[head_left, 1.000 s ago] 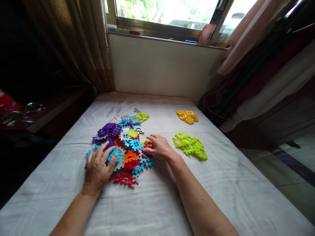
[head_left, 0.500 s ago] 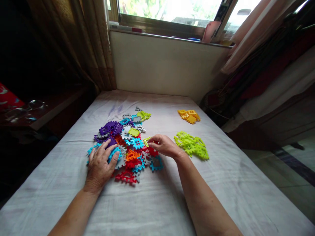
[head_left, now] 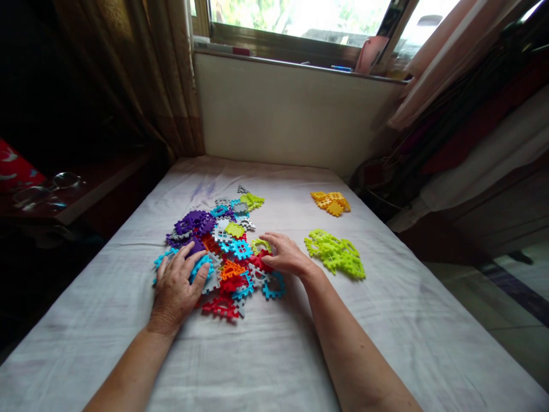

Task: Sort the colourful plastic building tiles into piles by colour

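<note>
Plastic interlocking tiles in several colours lie in a mixed heap in the middle-left of the cloth-covered surface. My left hand (head_left: 178,283) rests with spread fingers on the near left of the heap, over blue tiles (head_left: 201,266) and beside a purple tile (head_left: 195,246). At the heap's right edge is my right hand (head_left: 286,254), thumb and fingers apart. Its fingertips are around a lime-green tile with an open middle (head_left: 261,246) and a red tile (head_left: 259,261); whether they touch is unclear. An orange tile (head_left: 232,270) lies between the hands.
A pile of lime-green tiles (head_left: 335,254) lies right of my right hand. Farther back is a pile of yellow-orange tiles (head_left: 331,203). Eyeglasses (head_left: 66,180) sit on a dark side table (head_left: 86,200) at the left. A wall and window stand behind.
My right hand has opened its fingers and shifted slightly to the right, so the lime-green tile under it shows more. My left hand stays in place on the heap.
</note>
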The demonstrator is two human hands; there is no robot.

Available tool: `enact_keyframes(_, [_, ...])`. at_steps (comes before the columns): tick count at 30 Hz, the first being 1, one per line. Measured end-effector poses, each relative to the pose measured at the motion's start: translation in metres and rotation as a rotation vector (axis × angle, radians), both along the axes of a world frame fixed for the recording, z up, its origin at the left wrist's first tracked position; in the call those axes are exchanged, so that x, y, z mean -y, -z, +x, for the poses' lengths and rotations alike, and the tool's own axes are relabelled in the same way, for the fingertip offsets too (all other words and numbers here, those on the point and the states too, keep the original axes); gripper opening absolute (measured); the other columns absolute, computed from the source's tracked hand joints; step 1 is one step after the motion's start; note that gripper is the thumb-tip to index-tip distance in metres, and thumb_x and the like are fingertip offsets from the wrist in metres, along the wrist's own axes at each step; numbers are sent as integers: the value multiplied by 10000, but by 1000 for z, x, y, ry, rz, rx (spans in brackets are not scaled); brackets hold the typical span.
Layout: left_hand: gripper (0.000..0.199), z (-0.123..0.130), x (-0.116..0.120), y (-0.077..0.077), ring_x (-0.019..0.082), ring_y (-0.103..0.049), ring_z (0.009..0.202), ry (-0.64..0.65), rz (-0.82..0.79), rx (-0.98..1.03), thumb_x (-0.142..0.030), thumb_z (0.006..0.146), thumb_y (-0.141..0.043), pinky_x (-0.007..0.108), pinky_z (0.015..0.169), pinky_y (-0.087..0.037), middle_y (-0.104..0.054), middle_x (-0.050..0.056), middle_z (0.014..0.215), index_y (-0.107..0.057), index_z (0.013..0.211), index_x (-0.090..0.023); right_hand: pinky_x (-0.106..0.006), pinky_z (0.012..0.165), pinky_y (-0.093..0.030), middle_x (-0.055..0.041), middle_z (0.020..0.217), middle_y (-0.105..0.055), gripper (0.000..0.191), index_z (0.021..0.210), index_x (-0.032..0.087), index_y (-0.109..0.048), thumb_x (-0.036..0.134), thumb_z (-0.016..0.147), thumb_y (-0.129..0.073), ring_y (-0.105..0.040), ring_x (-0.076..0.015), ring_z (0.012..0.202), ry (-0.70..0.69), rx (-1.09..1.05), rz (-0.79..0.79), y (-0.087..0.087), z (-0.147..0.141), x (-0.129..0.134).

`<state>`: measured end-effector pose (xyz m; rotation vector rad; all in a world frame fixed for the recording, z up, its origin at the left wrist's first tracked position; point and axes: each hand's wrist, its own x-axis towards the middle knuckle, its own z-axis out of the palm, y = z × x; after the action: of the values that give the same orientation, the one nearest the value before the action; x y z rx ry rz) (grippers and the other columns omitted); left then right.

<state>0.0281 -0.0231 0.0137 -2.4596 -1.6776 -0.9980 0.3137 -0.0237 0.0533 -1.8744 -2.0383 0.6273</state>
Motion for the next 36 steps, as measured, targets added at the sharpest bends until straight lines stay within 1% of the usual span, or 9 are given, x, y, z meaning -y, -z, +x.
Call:
enact_keyframes(5, [407,0,0,-1,292,-543,1273,-1,4,11,-468,938,-418,541,1158,-283,-597,99,1384,-686,1159,-257,-386,1132,-371,-85,1428,-561,506,1359,245,-592,314,858,-600,-509,-219,1316,30,-102,70,8,6,-5])
enact_keyframes(9, [428,0,0,-1,298,-541,1276,2,-4,1,-479,945,-403,548,1151,-291,-589,114,1391,-684,1164,-242,-445,1121,-357,-99,1421,-554,419,1302,259,-633,294,887,-586,-467,-248,1338,162,48,102,16,8,-7])
enact_keyframes(13, [447,0,0,-1,298,-539,1279,1,-1,-6,-491,952,-388,549,1154,-287,-586,120,1392,-682,1171,-235,-511,1097,-347,-104,1429,-526,368,1232,278,-666,355,874,-624,-411,-287,1374,83,119,45,15,9,-4])
enact_keyframes(18, [464,0,0,-2,310,-544,1273,1,-4,-20,-500,953,-378,564,1143,-295,-591,131,1384,-680,1178,-229,-470,1071,-364,-83,1363,-585,275,1072,254,-696,305,801,-692,-459,-263,1332,90,13,69,13,8,-6])
enact_keyframes(22, [458,0,0,-2,303,-541,1279,1,-10,-19,-495,950,-378,553,1145,-296,-595,125,1377,-675,1185,-237,-316,866,-476,-35,1046,-720,185,974,228,-690,271,799,-645,-646,-181,956,263,-122,111,9,9,-10])
enact_keyframes(25, [443,0,0,-2,294,-543,1278,-6,-9,-9,-491,947,-383,538,1150,-293,-601,115,1371,-676,1174,-249,-259,714,-459,-1,834,-719,139,899,230,-695,304,818,-611,-633,-152,743,394,-82,172,-4,23,-7])
enact_keyframes(31, [431,0,0,-2,297,-542,1278,0,-7,8,-479,940,-396,543,1149,-295,-599,111,1374,-682,1168,-251,-287,698,-450,-37,840,-733,167,905,243,-720,309,805,-602,-654,-196,759,764,238,209,-35,93,20])
enact_keyframes(34, [446,0,-1,-2,298,-550,1268,5,2,7,-494,943,-388,539,1152,-292,-603,119,1368,-687,1155,-239,-305,707,-465,-74,925,-746,207,946,230,-732,276,801,-591,-676,-226,815,908,320,157,-35,119,31])
enact_keyframes(36, [450,0,-1,-2,299,-551,1266,5,2,6,-500,944,-389,540,1154,-287,-603,121,1368,-685,1156,-237,-307,719,-474,-85,938,-749,223,954,224,-741,242,789,-591,-684,-236,848,920,333,97,-31,126,33])
